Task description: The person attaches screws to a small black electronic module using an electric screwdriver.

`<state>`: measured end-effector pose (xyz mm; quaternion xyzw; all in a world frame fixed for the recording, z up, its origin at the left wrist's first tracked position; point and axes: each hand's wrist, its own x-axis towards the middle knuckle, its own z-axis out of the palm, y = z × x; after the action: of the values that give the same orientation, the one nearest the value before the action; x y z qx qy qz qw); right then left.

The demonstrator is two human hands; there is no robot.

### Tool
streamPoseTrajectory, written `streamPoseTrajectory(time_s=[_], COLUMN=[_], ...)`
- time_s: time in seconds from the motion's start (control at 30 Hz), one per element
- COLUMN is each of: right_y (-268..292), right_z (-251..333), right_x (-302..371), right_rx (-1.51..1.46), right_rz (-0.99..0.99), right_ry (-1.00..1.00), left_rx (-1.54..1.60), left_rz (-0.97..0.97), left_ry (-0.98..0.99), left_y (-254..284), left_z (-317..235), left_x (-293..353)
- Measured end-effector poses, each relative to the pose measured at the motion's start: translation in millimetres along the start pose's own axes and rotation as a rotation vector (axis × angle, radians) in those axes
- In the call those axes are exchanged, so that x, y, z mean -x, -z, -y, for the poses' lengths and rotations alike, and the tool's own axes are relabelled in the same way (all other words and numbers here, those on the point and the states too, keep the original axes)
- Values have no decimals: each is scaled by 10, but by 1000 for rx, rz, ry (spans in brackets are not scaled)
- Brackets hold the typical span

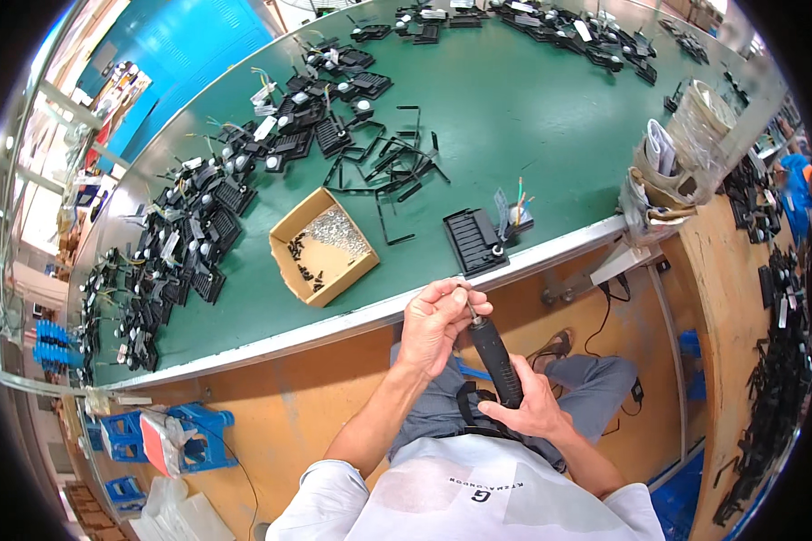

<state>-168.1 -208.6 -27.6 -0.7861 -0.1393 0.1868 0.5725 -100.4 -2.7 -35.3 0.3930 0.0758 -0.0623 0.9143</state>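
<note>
My right hand (537, 403) is wrapped round the lower part of a black electric screwdriver (493, 354), held tilted in front of the table edge. At its upper end, the fingers of my left hand (431, 329) are pinched together beside the bit. Whatever small thing they hold there is too small to make out. Just beyond my hands lies a black finned floodlight (475, 243) with coloured wires, close to the table's front edge. To its left stands an open cardboard box (341, 289) with many silver screws and some black ones.
Loose black brackets (395, 165) lie behind the box on the green table (505, 117). Many black floodlights (203, 212) line the table's left and far sides. Wrapped rolls (668, 167) stand at the right corner. Blue stools (198, 433) are on the floor at left.
</note>
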Motion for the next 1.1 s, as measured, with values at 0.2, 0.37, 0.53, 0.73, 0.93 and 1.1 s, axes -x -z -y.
streamPoseTrajectory(time_s=[0.2,0.37,0.53,0.73,0.93,1.1], right_y=[-118,-19,-10,-27,17,26], right_z=[-26,-55,-127,-172,-204,-206], right_x=[-63,-15,39,121,144,136], right_rx=[-35,-119,-116,-157,-89,-184], right_rz=[25,75,89,68,124,119], right_ry=[9,-18,-39,-88,-140,-137], left_rx=[-106,-1532,-1847,-1974,-1943,-1911], left_rz=[6,-148,-93,7,55,-7], left_ry=[37,-810,-630,-559,-599,-583], left_y=[-49,456,1127,1227,1217,1289], left_z=[-253,-1284,-1779,-1733,-1715,-1793], left_x=[131,-141,-516,-699,-783,-742])
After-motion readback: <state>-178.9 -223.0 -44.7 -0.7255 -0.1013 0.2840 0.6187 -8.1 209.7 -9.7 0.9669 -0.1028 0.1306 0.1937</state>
